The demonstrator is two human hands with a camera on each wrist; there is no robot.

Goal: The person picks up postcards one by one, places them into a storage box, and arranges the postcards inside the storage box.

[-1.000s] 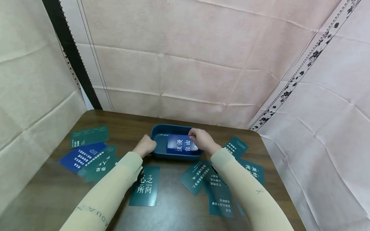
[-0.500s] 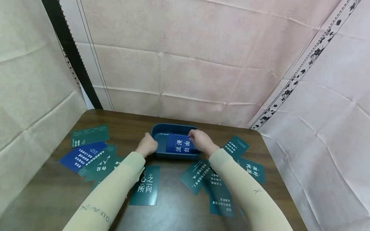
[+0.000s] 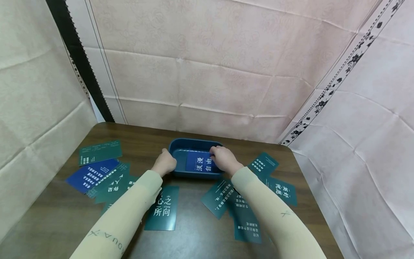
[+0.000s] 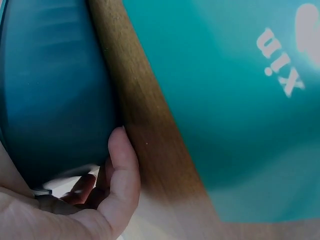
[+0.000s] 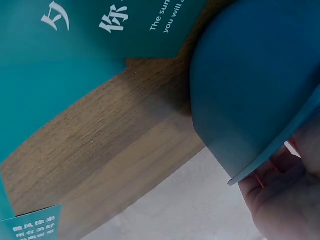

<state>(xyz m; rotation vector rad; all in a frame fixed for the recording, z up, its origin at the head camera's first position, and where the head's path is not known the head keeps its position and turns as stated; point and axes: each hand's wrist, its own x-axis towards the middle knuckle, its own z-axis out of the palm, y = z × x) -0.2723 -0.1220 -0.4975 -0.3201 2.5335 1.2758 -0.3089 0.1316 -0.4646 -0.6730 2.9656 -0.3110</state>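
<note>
At far left, a green card (image 3: 100, 153) is lying on the wooden table (image 3: 200, 237), with a blue card (image 3: 90, 176) fanning out below it over further green cards (image 3: 113, 189). The left hand (image 3: 165, 163) is gripping the left end of the dark blue tray (image 3: 179, 166), its fingers curling round that end. Nearer the person, a green card with large white characters (image 3: 161, 216) is lying partly beneath the left sleeve (image 3: 113, 223). The tray is standing near the table's far edge; a blue card with white characters (image 3: 198, 162) is lying in its right half. The right hand (image 3: 225, 159) is bending its fingers at the tray's right end, covering that card's right edge; whether it is pinching card or rim cannot be told. At right, several green cards (image 3: 247, 223) are lying overlapped, partly under the right sleeve (image 3: 278, 212).
</note>
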